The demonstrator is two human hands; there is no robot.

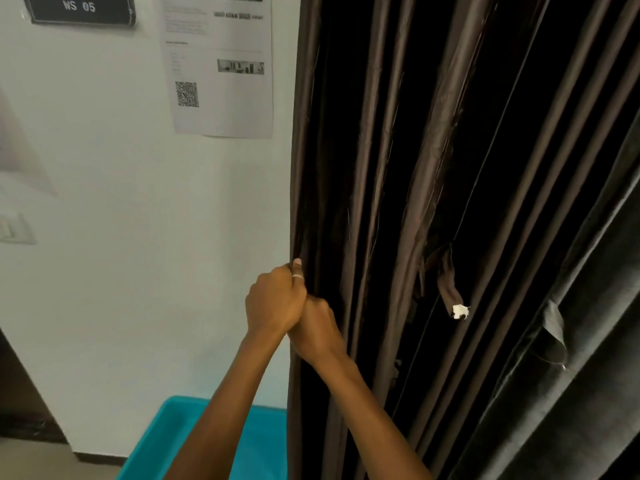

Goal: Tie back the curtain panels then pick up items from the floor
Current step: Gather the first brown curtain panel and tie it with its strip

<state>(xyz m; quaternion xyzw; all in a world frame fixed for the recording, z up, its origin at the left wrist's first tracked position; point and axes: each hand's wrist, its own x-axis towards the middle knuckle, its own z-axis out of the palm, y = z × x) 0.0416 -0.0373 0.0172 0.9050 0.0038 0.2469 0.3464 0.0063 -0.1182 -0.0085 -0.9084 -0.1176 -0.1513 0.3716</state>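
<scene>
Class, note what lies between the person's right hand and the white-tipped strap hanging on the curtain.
Head view: only vertical folds of the brown curtain separate the right hand from the white-tipped strap.

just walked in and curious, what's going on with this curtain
A person faces a dark brown pleated fabric curtain beside a white wall. Both hands clutch its left edge, pressed together: the left hand higher, the right hand just below. The curtain is not yet tied back; a brown fabric strap with a white tip dangles free further right. A turquoise plastic bin sits below.
</scene>
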